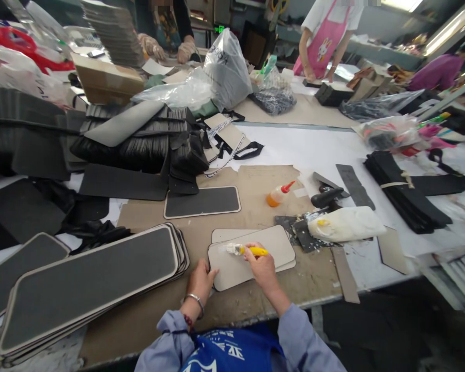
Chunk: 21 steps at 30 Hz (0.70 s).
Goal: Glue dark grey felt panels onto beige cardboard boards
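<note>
A beige rounded board (273,243) lies on brown paper near the table's front edge, on top of another like it. My right hand (262,267) is closed round a yellow-handled brush (245,250), whose bristles rest on the board's left half. My left hand (200,281) presses on the board's left edge with its fingers curled over it. A silver bracelet sits on that wrist.
A stack of grey panels with beige rims (89,281) lies to the left, and one single panel (202,201) further back. An orange glue bottle (279,194) and a white glue-smeared bag (346,223) sit to the right. Other people work at the far end.
</note>
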Motion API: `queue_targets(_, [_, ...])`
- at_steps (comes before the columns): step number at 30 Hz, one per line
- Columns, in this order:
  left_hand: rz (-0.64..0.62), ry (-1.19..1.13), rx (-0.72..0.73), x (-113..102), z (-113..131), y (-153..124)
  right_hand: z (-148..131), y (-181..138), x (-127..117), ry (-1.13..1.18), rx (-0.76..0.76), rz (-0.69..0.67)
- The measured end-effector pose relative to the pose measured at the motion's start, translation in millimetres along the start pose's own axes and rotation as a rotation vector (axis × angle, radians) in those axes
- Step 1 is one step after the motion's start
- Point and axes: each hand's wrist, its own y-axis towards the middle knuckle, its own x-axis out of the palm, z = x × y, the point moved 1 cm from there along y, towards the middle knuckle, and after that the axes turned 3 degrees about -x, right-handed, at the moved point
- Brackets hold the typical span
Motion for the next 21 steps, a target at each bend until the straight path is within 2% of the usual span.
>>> queue_targets(7, [-0.035, 0.009, -0.014, 0.7, 2.8, -4.2, 34.0, 17.8, -76.6, -0.254, -0.027, 0.199])
queue_targets(12, [0.003, 0.027, 0.04, -3.8, 8.8, -10.0, 39.0, 19.5, -112.5, -0.449, -0.176, 0.256])
queue_targets(14, [0.027, 0.04, 0.069, -4.1, 9.0, -11.3, 37.0, 10.5, -113.5, -0.539, -0.269, 0.231])
queue_targets(16, [0.057, 0.047, 0.089, -3.5, 7.8, -12.0, 34.3, -3.4, -104.2, -0.64, -0.35, 0.211])
queue_targets(21, [0.067, -0.082, 0.075, -4.3, 4.0, -14.5, 25.2, -39.0, -55.5, -0.799, -0.489, 0.142])
